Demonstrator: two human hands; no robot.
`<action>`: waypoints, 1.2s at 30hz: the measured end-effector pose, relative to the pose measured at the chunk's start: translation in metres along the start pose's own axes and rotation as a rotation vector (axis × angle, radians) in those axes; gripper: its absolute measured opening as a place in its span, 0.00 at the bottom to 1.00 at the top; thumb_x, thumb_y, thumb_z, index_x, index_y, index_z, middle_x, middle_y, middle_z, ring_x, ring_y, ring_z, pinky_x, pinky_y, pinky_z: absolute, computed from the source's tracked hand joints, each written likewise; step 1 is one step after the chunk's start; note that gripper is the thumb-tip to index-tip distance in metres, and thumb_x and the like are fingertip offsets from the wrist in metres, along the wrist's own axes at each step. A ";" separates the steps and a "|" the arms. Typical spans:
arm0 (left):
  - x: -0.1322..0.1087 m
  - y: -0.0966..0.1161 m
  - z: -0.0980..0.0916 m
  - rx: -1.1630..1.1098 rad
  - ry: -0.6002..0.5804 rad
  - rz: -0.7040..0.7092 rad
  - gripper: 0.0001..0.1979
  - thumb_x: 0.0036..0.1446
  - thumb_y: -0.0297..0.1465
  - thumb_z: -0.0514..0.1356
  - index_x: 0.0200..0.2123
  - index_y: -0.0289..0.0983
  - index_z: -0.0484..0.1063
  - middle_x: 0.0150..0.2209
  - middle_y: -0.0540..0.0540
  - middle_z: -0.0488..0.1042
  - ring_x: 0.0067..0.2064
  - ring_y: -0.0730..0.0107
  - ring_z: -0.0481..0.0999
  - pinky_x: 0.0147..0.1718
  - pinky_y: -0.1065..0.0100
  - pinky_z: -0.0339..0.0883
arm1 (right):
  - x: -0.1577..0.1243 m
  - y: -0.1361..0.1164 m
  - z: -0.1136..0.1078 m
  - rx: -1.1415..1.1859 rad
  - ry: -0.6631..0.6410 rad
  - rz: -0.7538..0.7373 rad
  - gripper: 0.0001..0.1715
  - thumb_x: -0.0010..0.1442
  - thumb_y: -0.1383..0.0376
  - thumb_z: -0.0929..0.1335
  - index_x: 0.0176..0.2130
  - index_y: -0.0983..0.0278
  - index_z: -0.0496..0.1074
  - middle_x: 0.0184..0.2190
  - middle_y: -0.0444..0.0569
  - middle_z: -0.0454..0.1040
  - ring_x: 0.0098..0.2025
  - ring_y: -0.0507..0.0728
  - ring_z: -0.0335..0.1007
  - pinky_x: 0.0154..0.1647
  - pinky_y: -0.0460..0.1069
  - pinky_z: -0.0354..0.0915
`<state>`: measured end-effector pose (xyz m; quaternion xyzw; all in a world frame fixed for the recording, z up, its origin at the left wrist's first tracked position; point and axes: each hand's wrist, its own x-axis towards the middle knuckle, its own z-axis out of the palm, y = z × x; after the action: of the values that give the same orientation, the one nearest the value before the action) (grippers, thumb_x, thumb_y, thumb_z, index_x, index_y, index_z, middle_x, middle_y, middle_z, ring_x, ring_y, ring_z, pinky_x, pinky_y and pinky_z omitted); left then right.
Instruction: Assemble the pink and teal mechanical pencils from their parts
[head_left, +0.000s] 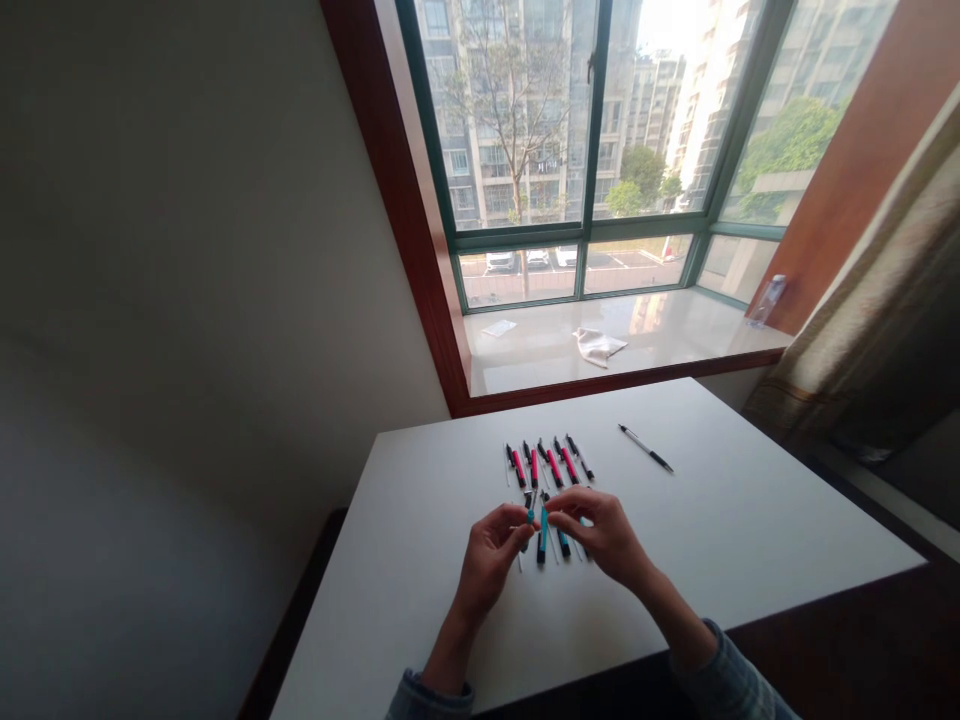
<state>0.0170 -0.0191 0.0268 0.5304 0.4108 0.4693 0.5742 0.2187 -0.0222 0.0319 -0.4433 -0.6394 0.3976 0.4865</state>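
While pinched, fingers (514, 513) round teal piece (530, 517)

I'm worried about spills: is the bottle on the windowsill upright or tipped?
Upright: the bottle stands on the windowsill, its lean in the picture roughly matching the wooden panel beside it.

And here's a faded-blue, denim-look left sleeve (431, 699), a matching right sleeve (735, 680), each ending in a cuff (710, 645) around a bare forearm (667, 612)!
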 end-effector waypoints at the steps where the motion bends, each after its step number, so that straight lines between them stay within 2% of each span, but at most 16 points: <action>1: 0.000 0.000 0.000 0.003 -0.006 0.007 0.16 0.52 0.41 0.72 0.36 0.35 0.79 0.34 0.44 0.81 0.35 0.65 0.77 0.35 0.68 0.68 | 0.000 -0.004 0.009 0.049 0.004 0.003 0.15 0.61 0.53 0.73 0.41 0.62 0.82 0.36 0.50 0.82 0.36 0.57 0.77 0.39 0.51 0.73; 3: 0.001 -0.001 -0.001 0.014 -0.015 0.019 0.15 0.53 0.40 0.72 0.36 0.35 0.79 0.33 0.44 0.80 0.35 0.65 0.76 0.35 0.68 0.68 | 0.000 -0.010 0.023 0.115 0.021 0.017 0.15 0.60 0.53 0.74 0.40 0.62 0.82 0.36 0.49 0.82 0.36 0.57 0.77 0.38 0.50 0.73; 6: 0.000 -0.003 -0.003 0.042 -0.030 0.027 0.15 0.53 0.40 0.71 0.36 0.35 0.79 0.34 0.44 0.79 0.37 0.62 0.77 0.37 0.67 0.69 | 0.002 -0.014 0.031 0.196 0.048 0.046 0.14 0.59 0.54 0.75 0.37 0.63 0.81 0.35 0.50 0.81 0.36 0.57 0.77 0.38 0.50 0.73; 11: -0.001 -0.003 -0.004 0.060 -0.046 0.032 0.14 0.57 0.40 0.68 0.39 0.36 0.76 0.37 0.43 0.79 0.41 0.60 0.77 0.43 0.63 0.70 | 0.008 -0.023 0.021 0.348 0.198 0.079 0.16 0.59 0.53 0.74 0.33 0.63 0.78 0.36 0.50 0.81 0.39 0.59 0.77 0.41 0.51 0.74; 15: 0.001 -0.008 -0.006 0.060 0.084 0.076 0.13 0.64 0.42 0.61 0.41 0.37 0.74 0.33 0.48 0.73 0.35 0.68 0.72 0.40 0.67 0.67 | 0.005 -0.023 0.013 0.328 0.311 0.118 0.19 0.61 0.51 0.73 0.41 0.63 0.80 0.40 0.53 0.82 0.43 0.61 0.78 0.45 0.54 0.74; 17: 0.002 -0.011 -0.007 0.018 0.128 0.076 0.14 0.63 0.42 0.61 0.41 0.37 0.74 0.30 0.50 0.70 0.30 0.72 0.67 0.35 0.69 0.64 | 0.000 -0.018 0.017 0.310 0.297 0.156 0.22 0.60 0.50 0.73 0.44 0.64 0.81 0.42 0.55 0.82 0.45 0.63 0.78 0.47 0.56 0.74; 19: 0.002 -0.013 -0.008 -0.031 0.105 0.038 0.16 0.62 0.44 0.62 0.41 0.36 0.74 0.28 0.52 0.66 0.27 0.74 0.63 0.29 0.71 0.60 | -0.006 -0.013 0.027 0.302 0.255 0.184 0.23 0.59 0.49 0.74 0.45 0.64 0.82 0.42 0.55 0.83 0.46 0.64 0.79 0.48 0.56 0.74; 23: 0.000 -0.012 -0.008 -0.013 0.058 -0.041 0.20 0.56 0.46 0.68 0.40 0.34 0.77 0.23 0.54 0.63 0.24 0.77 0.58 0.25 0.73 0.54 | -0.018 -0.009 0.048 0.269 0.188 0.174 0.23 0.57 0.50 0.76 0.44 0.63 0.79 0.33 0.50 0.82 0.37 0.60 0.79 0.42 0.53 0.76; 25: -0.001 -0.011 -0.007 -0.008 0.059 -0.049 0.21 0.52 0.46 0.70 0.38 0.33 0.78 0.23 0.54 0.64 0.24 0.77 0.58 0.25 0.73 0.53 | -0.021 -0.010 0.053 0.239 0.179 0.151 0.21 0.56 0.50 0.76 0.41 0.63 0.77 0.29 0.47 0.80 0.33 0.58 0.78 0.39 0.52 0.75; 29: -0.002 -0.011 -0.008 -0.015 0.038 -0.037 0.21 0.50 0.47 0.71 0.32 0.33 0.78 0.21 0.53 0.65 0.23 0.77 0.58 0.24 0.73 0.51 | -0.021 -0.013 0.053 0.142 0.154 0.125 0.19 0.57 0.49 0.75 0.33 0.63 0.76 0.29 0.47 0.80 0.32 0.57 0.78 0.36 0.50 0.75; 36: 0.000 -0.014 -0.009 -0.078 0.120 -0.019 0.18 0.51 0.44 0.72 0.30 0.33 0.79 0.25 0.50 0.72 0.23 0.80 0.59 0.23 0.74 0.55 | -0.042 -0.015 0.045 -0.024 0.072 0.098 0.11 0.61 0.55 0.73 0.35 0.61 0.79 0.31 0.46 0.81 0.32 0.57 0.78 0.38 0.50 0.74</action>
<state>0.0100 -0.0173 0.0117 0.4747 0.4310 0.5103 0.5731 0.1782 -0.0700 0.0248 -0.4940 -0.6036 0.3970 0.4838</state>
